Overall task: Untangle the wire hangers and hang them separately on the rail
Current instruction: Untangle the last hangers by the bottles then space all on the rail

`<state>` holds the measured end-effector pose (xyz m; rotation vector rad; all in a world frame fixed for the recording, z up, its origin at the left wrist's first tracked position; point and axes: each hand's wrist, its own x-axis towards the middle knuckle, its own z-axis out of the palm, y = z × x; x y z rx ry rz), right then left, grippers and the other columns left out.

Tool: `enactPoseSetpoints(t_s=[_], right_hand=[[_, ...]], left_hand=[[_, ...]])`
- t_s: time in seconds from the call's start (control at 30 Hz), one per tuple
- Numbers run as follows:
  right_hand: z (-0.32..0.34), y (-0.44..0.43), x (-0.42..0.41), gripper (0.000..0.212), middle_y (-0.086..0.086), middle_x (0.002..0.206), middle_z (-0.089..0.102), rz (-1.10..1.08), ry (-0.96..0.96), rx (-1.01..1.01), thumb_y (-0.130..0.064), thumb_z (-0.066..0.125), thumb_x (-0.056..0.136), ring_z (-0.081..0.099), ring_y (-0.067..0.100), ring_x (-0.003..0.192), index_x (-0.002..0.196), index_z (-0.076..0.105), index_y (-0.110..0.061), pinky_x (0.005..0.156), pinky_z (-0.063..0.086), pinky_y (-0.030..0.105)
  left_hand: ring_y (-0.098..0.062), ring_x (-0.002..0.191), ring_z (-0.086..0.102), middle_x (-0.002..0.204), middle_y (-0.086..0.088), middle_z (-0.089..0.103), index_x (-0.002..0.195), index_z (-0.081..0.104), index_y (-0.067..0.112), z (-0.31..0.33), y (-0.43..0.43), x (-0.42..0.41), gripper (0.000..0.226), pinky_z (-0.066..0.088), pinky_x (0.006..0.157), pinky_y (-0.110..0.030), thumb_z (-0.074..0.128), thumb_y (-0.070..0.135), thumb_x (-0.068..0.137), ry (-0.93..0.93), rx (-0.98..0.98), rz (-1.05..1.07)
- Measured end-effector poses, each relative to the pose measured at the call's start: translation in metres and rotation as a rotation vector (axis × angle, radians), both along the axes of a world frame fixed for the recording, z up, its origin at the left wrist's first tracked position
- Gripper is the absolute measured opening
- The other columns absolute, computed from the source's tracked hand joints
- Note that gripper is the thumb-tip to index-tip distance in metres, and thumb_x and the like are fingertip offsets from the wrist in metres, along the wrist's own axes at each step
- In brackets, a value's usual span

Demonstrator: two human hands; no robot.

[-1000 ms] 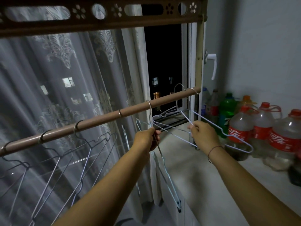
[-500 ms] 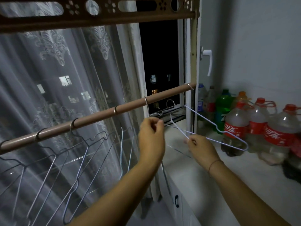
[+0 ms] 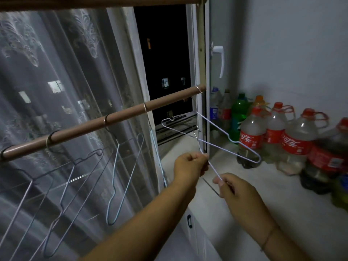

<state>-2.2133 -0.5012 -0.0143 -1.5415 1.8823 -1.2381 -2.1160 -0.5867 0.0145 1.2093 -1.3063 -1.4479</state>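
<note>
white wire hanger (image 3: 212, 146) | off rail, tilted | other hangers (image 3: 120, 176) hooked along brown rail (image 3: 94, 127)

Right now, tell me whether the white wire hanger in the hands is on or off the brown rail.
Off: white wire hanger sits below the brown rail, held by both hands.

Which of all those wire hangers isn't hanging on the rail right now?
The white hanger held in both hands, left hand and right hand, near the bottles. The others hook over the brown rail.
</note>
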Motion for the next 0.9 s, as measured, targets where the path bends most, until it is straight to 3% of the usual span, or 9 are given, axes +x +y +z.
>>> enactPoseSetpoints(t_s=[0.1, 0.27, 0.37, 0.5, 0.6, 0.7, 0.8, 0.9], right_hand=[[-0.007, 0.003, -0.01, 0.021, 0.009, 0.072, 0.063, 0.026, 0.005, 0.036, -0.022, 0.044, 0.093, 0.058, 0.025, 0.071, 0.085, 0.063, -0.019, 0.056, 0.041, 0.025], [-0.009, -0.013, -0.034, 0.024, -0.004, 0.106, 0.057, 0.035, -0.056, -0.05, -0.018, 0.039, 0.095, 0.054, 0.011, 0.098, 0.108, 0.06, -0.022, 0.085, 0.044, 0.02], [-0.009, -0.028, -0.043, 0.028, -0.007, 0.118, 0.047, 0.056, 0.078, -0.088, -0.012, 0.04, 0.094, 0.044, 0.003, 0.103, 0.117, 0.055, -0.019, 0.077, 0.031, 0.002], [-0.017, -0.036, -0.047, 0.032, -0.003, 0.131, 0.044, 0.125, 0.186, -0.022, -0.011, 0.043, 0.093, 0.041, 0.008, 0.117, 0.123, 0.051, -0.019, 0.092, 0.028, 0.013], [-0.017, -0.031, -0.048, 0.021, 0.0, 0.111, 0.058, 0.176, 0.276, 0.091, -0.018, 0.045, 0.093, 0.053, 0.016, 0.106, 0.107, 0.06, -0.018, 0.086, 0.039, 0.02], [-0.01, -0.019, -0.054, 0.016, 0.005, 0.083, 0.066, 0.192, 0.139, 0.152, -0.015, 0.051, 0.09, 0.061, 0.017, 0.081, 0.08, 0.064, -0.018, 0.076, 0.049, 0.032], [0.001, -0.008, -0.056, 0.021, 0.002, 0.06, 0.057, 0.207, -0.05, 0.147, -0.009, 0.053, 0.088, 0.054, 0.007, 0.056, 0.072, 0.063, -0.017, 0.058, 0.046, 0.024], [0.015, -0.009, -0.048, 0.022, -0.003, 0.049, 0.047, 0.212, -0.21, 0.115, -0.008, 0.048, 0.09, 0.044, 0.006, 0.046, 0.078, 0.063, -0.018, 0.045, 0.039, 0.02]], left_hand=[[-0.012, 0.066, 0.06, 0.075, -0.006, 0.065, 0.083, 0.067, 0.004, -0.003, 0.0, -0.005, 0.012, 0.053, 0.058, -0.017, 0.061, 0.014, 0.087, -0.008, 0.051, -0.013], [-0.011, 0.062, 0.053, 0.067, -0.002, 0.06, 0.078, 0.065, 0.011, -0.008, 0.003, -0.008, 0.014, 0.048, 0.054, -0.015, 0.057, 0.01, 0.089, -0.086, 0.017, -0.045], [-0.01, 0.066, 0.052, 0.071, 0.0, 0.059, 0.084, 0.068, 0.01, -0.014, 0.007, -0.006, 0.013, 0.046, 0.058, -0.016, 0.056, 0.01, 0.089, -0.148, 0.01, -0.087], [-0.009, 0.081, 0.059, 0.086, -0.001, 0.066, 0.091, 0.069, 0.011, -0.02, 0.013, 0.002, 0.012, 0.048, 0.072, -0.014, 0.057, 0.01, 0.089, -0.26, -0.019, -0.212], [-0.012, 0.092, 0.06, 0.091, 0.0, 0.065, 0.087, 0.068, 0.018, -0.017, 0.012, 0.008, 0.014, 0.048, 0.082, -0.019, 0.055, 0.012, 0.091, -0.285, -0.041, -0.298], [-0.013, 0.094, 0.06, 0.092, 0.0, 0.065, 0.086, 0.067, 0.021, -0.014, 0.008, 0.014, 0.014, 0.049, 0.084, -0.021, 0.056, 0.014, 0.09, -0.297, -0.089, -0.31], [-0.018, 0.095, 0.059, 0.098, -0.005, 0.064, 0.088, 0.066, 0.019, -0.01, 0.005, 0.015, 0.005, 0.051, 0.089, -0.032, 0.065, 0.017, 0.084, -0.288, -0.201, -0.143], [-0.024, 0.086, 0.062, 0.093, -0.015, 0.063, 0.087, 0.063, 0.014, 0.0, 0.004, 0.014, 0.012, 0.055, 0.078, -0.031, 0.069, 0.021, 0.08, -0.131, -0.283, 0.075]])
